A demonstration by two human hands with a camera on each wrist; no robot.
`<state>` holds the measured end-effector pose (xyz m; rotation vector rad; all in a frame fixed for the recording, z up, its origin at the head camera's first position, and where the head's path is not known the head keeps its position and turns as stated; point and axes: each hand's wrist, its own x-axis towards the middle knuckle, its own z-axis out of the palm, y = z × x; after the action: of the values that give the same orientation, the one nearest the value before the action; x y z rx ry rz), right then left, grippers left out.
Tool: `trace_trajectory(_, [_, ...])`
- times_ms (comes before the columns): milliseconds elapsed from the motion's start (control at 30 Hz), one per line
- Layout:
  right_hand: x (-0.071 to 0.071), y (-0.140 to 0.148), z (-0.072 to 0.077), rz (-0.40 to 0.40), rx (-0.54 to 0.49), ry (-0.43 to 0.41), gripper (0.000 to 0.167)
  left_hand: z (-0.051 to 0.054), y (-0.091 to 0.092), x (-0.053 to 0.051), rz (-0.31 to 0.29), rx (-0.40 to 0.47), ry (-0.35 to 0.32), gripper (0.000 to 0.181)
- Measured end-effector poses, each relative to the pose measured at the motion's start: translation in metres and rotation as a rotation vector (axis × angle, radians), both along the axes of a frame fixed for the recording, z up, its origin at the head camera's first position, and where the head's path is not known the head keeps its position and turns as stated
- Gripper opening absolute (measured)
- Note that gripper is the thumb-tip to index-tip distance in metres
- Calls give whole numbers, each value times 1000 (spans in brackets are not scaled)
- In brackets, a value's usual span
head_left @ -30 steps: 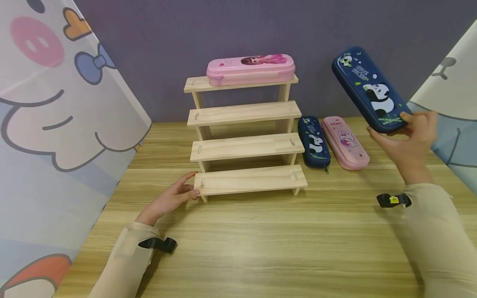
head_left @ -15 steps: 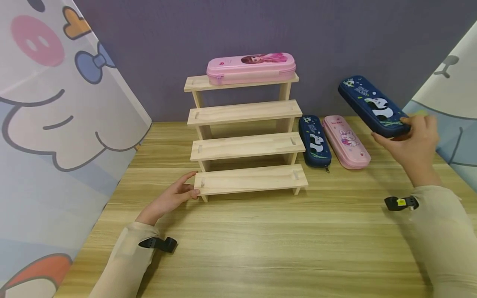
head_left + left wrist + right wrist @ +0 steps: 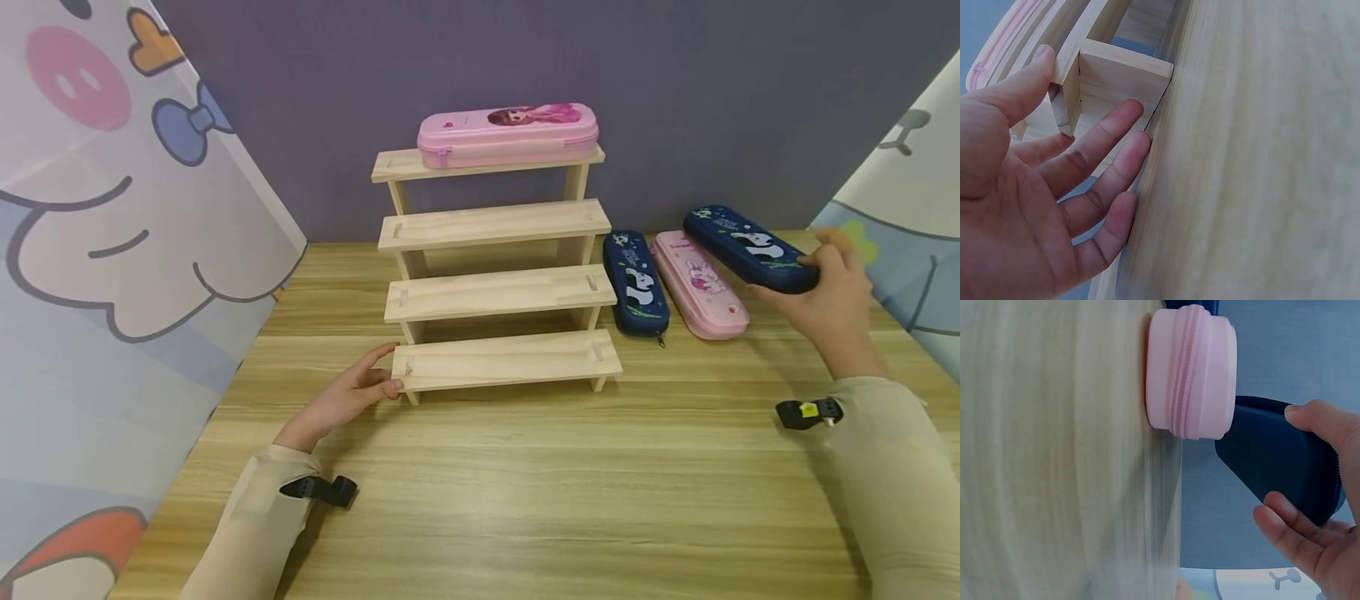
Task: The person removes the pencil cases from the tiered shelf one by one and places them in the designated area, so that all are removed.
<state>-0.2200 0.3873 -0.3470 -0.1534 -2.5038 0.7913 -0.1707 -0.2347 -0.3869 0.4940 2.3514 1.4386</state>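
Note:
In the head view, a wooden tiered display stand (image 3: 502, 360) stands on the table. My left hand (image 3: 347, 400) holds the left end of its lowest shelf. Thumb and index finger pinch the shelf's edge in the left wrist view, while the other fingers (image 3: 1125, 159) reach out below. On the right, my right hand (image 3: 832, 308) grips the near end of a navy panda pencil case (image 3: 738, 242), held tilted above the table. A pink rabbit pencil case (image 3: 708, 296) lies just left of it, and the held case overlaps its far end in view.
Another navy panda pencil case (image 3: 637, 292) lies between the stand and the pink rabbit one. A pink pencil case with a doll picture (image 3: 510, 137) sits on the stand's top shelf. A dark panel (image 3: 300, 108) rises behind, with cartoon-printed panels (image 3: 82, 275) at the sides.
My right hand has lowered the navy panda pencil case from high up toward the table, levelling it somewhat. My left hand stays at the lowest shelf.

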Motion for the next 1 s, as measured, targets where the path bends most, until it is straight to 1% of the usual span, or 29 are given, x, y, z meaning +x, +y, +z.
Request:
trace_trajectory(100, [0, 1, 1, -2, -9, -15, 58, 0, 0, 0, 0, -1, 1, 71])
trace_trajectory(300, [-2, 2, 3, -40, -23, -86, 63, 2, 0, 0, 4, 0, 9, 71])
trace_trajectory(533, [-2, 8, 0, -28, 17, -124, 63, 2, 1, 0, 7, 4, 4, 71])
trace_trajectory(767, [0, 13, 2, -25, 59, -260, 79, 1, -1, -2, 5, 17, 0, 71])
trace_trajectory(900, [0, 17, 0, 23, 102, -325, 82, 1, -1, -2, 4, 24, -10, 71])
trace_trajectory(1000, [3, 20, -3, 66, 142, -428, 81, 1, 0, -1, 7, 20, -18, 71])
